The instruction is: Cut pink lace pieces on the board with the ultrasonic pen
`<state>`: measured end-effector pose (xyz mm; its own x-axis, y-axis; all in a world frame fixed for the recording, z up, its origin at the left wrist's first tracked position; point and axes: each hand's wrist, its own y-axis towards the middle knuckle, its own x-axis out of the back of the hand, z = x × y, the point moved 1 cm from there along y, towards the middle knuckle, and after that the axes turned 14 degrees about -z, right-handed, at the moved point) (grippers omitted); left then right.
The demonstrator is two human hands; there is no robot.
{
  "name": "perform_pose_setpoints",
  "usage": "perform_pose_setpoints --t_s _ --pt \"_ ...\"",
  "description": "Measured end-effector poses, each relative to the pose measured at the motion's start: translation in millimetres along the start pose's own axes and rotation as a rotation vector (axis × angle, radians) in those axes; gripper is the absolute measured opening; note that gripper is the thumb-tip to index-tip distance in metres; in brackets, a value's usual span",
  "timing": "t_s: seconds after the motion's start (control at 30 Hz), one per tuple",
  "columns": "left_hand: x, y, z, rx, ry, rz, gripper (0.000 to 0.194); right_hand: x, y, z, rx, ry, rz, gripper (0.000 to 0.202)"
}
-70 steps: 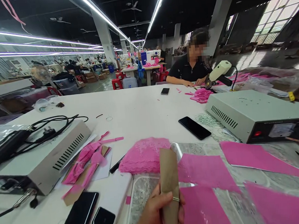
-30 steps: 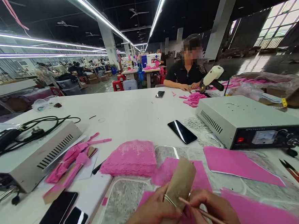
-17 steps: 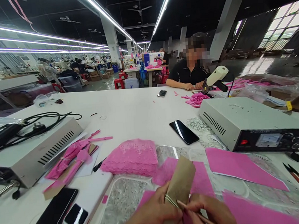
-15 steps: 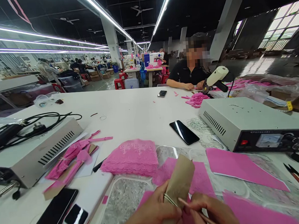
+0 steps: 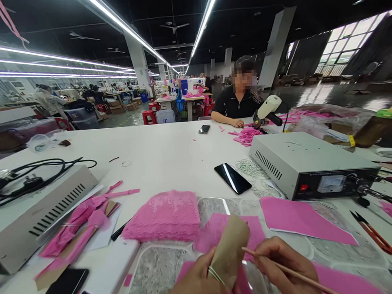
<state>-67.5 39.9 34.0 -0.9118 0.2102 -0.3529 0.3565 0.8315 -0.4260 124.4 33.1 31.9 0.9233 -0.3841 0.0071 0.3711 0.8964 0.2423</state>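
Observation:
My left hand is closed around a folded brown paper piece. A pale elastic band lies across that paper by my fingers. In my right hand a thin wooden stick is pinched, its tip beside the paper's right edge with a small gap. Pink fabric pieces lie below and behind both hands on a grey marbled mat. Just beyond is a stack of pink lace pieces. A pink panel with a white edge is to the right.
Grey metal boxes stand left and right. Red-handled snips lie at the right. A black phone lies mid-table; a white power bank is at left. Across the table sits a person near pink strips.
My right hand has moved right, drawing the stick away from the band and paper. My left hand still holds the paper. The view has shifted slightly to the right and up.

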Motion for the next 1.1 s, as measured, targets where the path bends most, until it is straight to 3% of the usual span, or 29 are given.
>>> perform_pose_setpoints --t_s 0.07,0.13,0.23,0.33,0.57,0.67,0.8,1.1 --pt "-1.1 -2 -2 0.027 0.033 0.042 0.046 -1 2 2 0.091 -0.026 0.079 0.026" --pt "-3.3 -3 -4 0.069 0.013 0.085 0.059 -3 2 2 0.165 -0.040 0.108 0.024" --pt "-5.4 -5 -3 0.120 -0.069 0.098 0.084 -6 -4 2 0.225 -0.063 0.031 0.024" --pt "-3.9 -6 1 0.179 -0.101 0.054 0.092 -11 -9 2 0.290 -0.091 0.000 0.023" --pt "-2.5 -9 0 0.114 0.080 0.013 0.088 -7 -4 6 0.414 -0.177 0.096 0.019" --pt "-6.2 -10 -5 0.060 0.168 0.014 0.068 -3 -1 7 0.461 -0.210 0.176 0.017" --pt "-8.8 -12 -12 -0.010 0.341 0.007 0.048 -2 -1 7 0.516 -0.233 0.176 0.017" --pt "-4.4 -10 -10 -0.147 0.478 0.033 0.062 -3 -2 2 0.563 -0.223 0.191 0.016"
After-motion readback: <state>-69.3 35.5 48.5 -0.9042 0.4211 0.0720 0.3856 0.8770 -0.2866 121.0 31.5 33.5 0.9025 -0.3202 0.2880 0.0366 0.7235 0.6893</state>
